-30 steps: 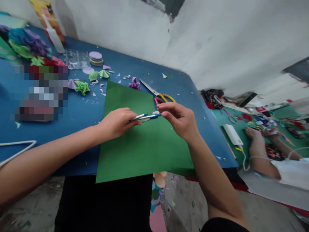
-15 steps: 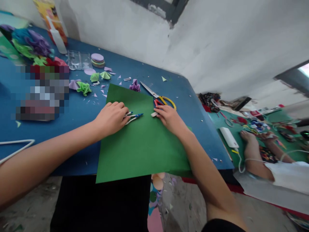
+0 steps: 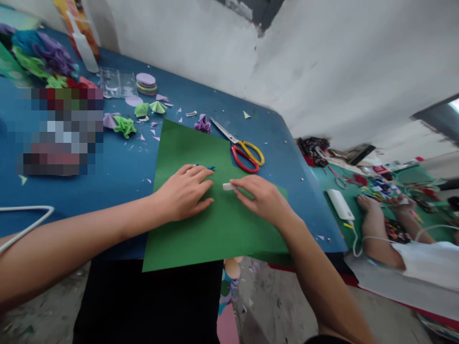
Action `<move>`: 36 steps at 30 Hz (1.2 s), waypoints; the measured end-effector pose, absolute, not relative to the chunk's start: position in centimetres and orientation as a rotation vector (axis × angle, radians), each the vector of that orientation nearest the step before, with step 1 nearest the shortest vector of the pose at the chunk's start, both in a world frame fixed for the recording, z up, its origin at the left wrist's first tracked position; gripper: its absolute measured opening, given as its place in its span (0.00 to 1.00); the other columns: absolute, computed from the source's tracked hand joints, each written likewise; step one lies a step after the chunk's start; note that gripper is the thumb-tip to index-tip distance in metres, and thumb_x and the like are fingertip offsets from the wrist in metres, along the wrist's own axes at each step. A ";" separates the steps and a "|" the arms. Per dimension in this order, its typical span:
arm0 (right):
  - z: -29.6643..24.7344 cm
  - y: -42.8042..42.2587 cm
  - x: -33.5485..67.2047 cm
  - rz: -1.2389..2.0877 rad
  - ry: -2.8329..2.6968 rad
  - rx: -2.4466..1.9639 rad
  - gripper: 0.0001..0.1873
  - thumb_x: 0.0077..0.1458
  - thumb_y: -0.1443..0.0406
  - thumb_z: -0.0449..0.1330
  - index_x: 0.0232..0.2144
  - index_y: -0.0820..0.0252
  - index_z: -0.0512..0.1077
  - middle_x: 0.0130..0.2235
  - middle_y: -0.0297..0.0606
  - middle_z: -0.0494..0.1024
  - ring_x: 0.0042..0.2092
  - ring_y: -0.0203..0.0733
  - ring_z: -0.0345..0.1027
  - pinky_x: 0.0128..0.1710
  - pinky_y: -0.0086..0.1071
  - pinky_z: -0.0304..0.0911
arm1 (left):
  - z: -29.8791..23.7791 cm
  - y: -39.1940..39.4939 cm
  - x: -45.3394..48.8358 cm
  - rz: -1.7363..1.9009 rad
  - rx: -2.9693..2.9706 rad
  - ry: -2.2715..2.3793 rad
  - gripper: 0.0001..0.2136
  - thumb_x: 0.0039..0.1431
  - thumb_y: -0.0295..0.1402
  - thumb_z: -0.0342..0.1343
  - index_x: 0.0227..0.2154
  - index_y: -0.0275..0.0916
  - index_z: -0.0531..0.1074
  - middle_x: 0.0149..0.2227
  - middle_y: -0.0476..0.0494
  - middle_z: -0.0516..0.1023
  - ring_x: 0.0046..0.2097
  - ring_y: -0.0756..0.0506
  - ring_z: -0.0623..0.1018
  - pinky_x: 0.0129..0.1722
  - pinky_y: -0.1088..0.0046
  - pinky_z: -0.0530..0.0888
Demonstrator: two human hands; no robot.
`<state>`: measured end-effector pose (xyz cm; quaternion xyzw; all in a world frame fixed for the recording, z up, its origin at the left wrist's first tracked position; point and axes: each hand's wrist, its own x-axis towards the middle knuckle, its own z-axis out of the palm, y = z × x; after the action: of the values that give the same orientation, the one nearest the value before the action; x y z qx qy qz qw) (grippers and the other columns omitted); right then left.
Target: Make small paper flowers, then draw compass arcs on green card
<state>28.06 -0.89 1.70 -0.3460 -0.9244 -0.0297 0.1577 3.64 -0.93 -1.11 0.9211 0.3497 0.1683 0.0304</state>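
Observation:
A large sheet of green paper (image 3: 201, 229) lies on the blue table, its near edge hanging over the front. My left hand (image 3: 186, 192) rests flat on the paper with its fingers apart. Behind its fingers a blue tip (image 3: 211, 167) of a slim blue-and-white tool shows; the rest of that tool is mostly hidden. Between the thumb and fingers of my right hand (image 3: 263, 198) is a small white eraser (image 3: 228, 186), low over the paper. Scissors (image 3: 245, 152) with one red and one yellow handle lie just beyond my right hand, blades pointing away to the left.
Folded green paper pieces (image 3: 150, 109), a purple ruffled paper piece (image 3: 202, 124) and paper scraps lie beyond the sheet. Farther back are stacked paper discs (image 3: 146, 83), a clear plastic tray (image 3: 118, 83) and a white bottle (image 3: 84, 50). A co-worker's arms (image 3: 376, 229) are at the right table.
My left hand has let go of the blue-and-white tool and spread its fingers nearer to me. My right hand has moved nearer with the eraser, uncovering the red scissor handle.

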 end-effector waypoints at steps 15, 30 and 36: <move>0.0 -2.6 27.0 0.107 -2.594 -0.988 0.08 0.59 0.69 0.57 0.39 0.60 0.75 0.39 0.43 0.79 0.40 0.40 0.74 0.40 0.35 0.73 | -2.4 -1.1 4.0 0.280 2.721 0.975 0.39 0.55 0.60 0.47 0.63 0.37 0.57 0.67 0.35 0.52 0.68 0.35 0.52 0.65 0.54 0.44; 0.4 -2.3 25.7 0.192 -2.642 -0.825 0.06 0.57 0.69 0.59 0.34 0.59 0.76 0.36 0.40 0.81 0.36 0.39 0.74 0.36 0.36 0.72 | -2.6 -0.9 4.2 0.276 2.675 0.995 0.40 0.53 0.60 0.48 0.63 0.39 0.57 0.67 0.39 0.52 0.68 0.36 0.50 0.65 0.57 0.42; 0.3 -2.5 25.5 0.045 -2.610 -0.872 0.06 0.57 0.70 0.59 0.35 0.61 0.77 0.37 0.43 0.81 0.36 0.40 0.73 0.36 0.37 0.72 | -2.4 -0.9 4.1 0.244 2.672 0.977 0.40 0.54 0.60 0.48 0.63 0.38 0.57 0.67 0.37 0.51 0.68 0.36 0.49 0.65 0.56 0.42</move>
<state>25.51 -2.46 0.30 -0.3107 -0.9305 0.0160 0.1933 4.09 -0.87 -2.37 0.9262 0.3387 0.0844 0.1425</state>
